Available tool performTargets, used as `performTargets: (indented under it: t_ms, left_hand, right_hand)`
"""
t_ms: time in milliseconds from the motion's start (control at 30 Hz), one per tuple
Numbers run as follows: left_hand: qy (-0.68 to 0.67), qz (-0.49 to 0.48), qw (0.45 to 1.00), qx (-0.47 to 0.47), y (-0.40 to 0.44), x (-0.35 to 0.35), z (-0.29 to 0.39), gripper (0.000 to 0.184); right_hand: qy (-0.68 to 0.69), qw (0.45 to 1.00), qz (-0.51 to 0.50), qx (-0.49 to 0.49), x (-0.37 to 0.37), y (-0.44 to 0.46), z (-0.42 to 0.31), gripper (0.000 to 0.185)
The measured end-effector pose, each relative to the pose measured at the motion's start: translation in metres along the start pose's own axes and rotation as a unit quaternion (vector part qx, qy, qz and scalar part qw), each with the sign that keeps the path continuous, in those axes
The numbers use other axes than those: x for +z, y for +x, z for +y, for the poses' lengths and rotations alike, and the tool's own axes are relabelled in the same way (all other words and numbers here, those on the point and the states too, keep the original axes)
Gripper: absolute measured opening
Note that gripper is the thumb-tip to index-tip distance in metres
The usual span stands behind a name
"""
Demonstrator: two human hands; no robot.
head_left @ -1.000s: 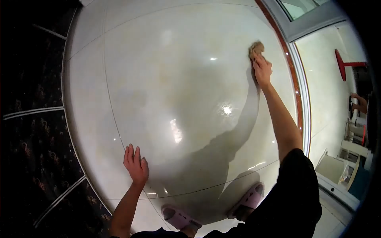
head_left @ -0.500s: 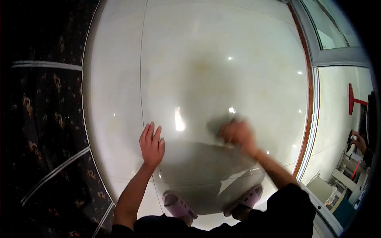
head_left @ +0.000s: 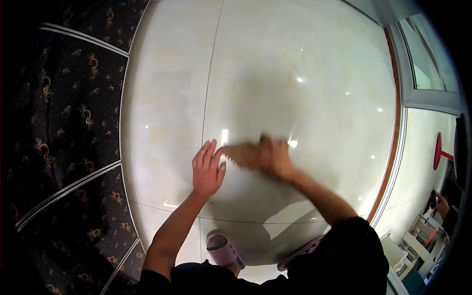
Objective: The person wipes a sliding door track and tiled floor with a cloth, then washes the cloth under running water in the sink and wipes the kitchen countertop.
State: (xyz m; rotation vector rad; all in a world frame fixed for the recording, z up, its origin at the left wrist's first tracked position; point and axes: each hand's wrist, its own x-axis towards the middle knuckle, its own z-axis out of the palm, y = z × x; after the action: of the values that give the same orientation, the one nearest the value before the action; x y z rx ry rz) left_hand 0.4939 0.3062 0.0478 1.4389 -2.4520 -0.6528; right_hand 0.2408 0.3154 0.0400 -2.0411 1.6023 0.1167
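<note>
My left hand [head_left: 207,169] rests on the glossy white tile floor [head_left: 255,98], palm down, fingers stretched and slightly spread. To its right, my right hand [head_left: 276,157] is smeared by motion, with its fingers curled round a brown, tapering thing [head_left: 241,155]. That thing points left toward my left hand, and its lower edge looks ragged, like bristles; blur hides its exact kind. A dark shadow lies on the tiles below both hands. My feet are in purple clogs [head_left: 223,248] at the bottom of the view.
Dark floral-patterned panels [head_left: 73,113] with pale strips line the left side. A door frame [head_left: 400,98] and its metal track run down the right. Beyond them are a red T-shaped tool [head_left: 438,151], another hand [head_left: 442,205] by a dark object, and several stacked items [head_left: 415,248].
My right hand has swung left, bringing the brown thing close to my left hand. My left hand sits slightly right and higher in view. The view has shifted and turned.
</note>
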Motion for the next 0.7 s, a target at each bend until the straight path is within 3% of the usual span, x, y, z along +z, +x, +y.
performTargets:
  t_ms: [67, 133, 200, 233, 267, 300, 333, 400, 467, 500, 533, 600, 633, 700]
  left_hand:
    - [-0.011, 0.003, 1.000, -0.006, 0.000, 0.001, -0.001, 0.049]
    - [-0.017, 0.009, 1.000, 0.000, 0.002, 0.001, -0.003, 0.049]
    - [-0.020, 0.001, 1.000, -0.002, -0.003, 0.002, -0.001, 0.050]
    - [-0.019, -0.008, 1.000, -0.005, -0.002, 0.000, 0.000, 0.050]
    - [-0.015, -0.013, 1.000, -0.009, 0.000, -0.002, -0.001, 0.051]
    - [-0.019, -0.009, 1.000, -0.009, 0.002, -0.002, -0.002, 0.052]
    - [-0.024, -0.006, 1.000, -0.010, 0.001, -0.001, -0.003, 0.052]
    - [-0.030, 0.012, 0.999, 0.004, 0.000, 0.000, -0.002, 0.055]
    - [-0.050, 0.006, 0.999, -0.004, 0.001, -0.002, -0.002, 0.057]
    - [-0.059, 0.011, 0.998, -0.011, -0.001, -0.002, -0.002, 0.058]
    - [-0.067, 0.018, 0.997, -0.015, -0.001, -0.001, -0.003, 0.059]
    - [-0.087, 0.039, 0.995, -0.012, -0.003, -0.002, -0.006, 0.061]
    - [-0.098, 0.053, 0.994, -0.007, -0.004, 0.000, -0.007, 0.062]
    - [-0.096, 0.078, 0.992, 0.012, -0.006, 0.000, -0.011, 0.065]
  right_hand:
    - [0.070, 0.975, 0.075, -0.196, 0.075, -0.072, 0.011, 0.033]
    - [0.364, 0.907, 0.105, -0.186, 0.052, -0.074, 0.040, 0.032]
    - [0.348, 0.901, 0.238, -0.100, 0.005, -0.061, 0.086, 0.036]
    - [0.614, 0.754, 0.221, 0.075, -0.025, -0.033, 0.106, 0.032]
    - [0.403, 0.876, 0.264, 0.036, -0.054, 0.009, 0.134, 0.035]
    - [0.162, 0.930, 0.330, 0.025, -0.084, 0.050, 0.162, 0.039]
    - [-0.019, 0.939, 0.329, 0.103, -0.086, 0.084, 0.171, 0.039]
    - [-0.092, 0.906, 0.399, 0.108, -0.090, 0.156, 0.166, 0.038]
    - [-0.076, 0.950, 0.298, 0.047, -0.094, 0.181, 0.100, 0.043]
    - [-0.058, 0.954, 0.295, -0.014, -0.077, 0.183, 0.071, 0.045]
    - [-0.041, 0.952, 0.294, -0.075, -0.056, 0.174, 0.044, 0.047]
    - [-0.050, 0.974, 0.210, -0.067, -0.016, 0.124, -0.013, 0.053]
    - [-0.112, 0.975, 0.158, -0.108, -0.009, 0.082, -0.039, 0.058]
    - [-0.036, 0.986, 0.076, -0.146, 0.031, -0.003, -0.049, 0.058]
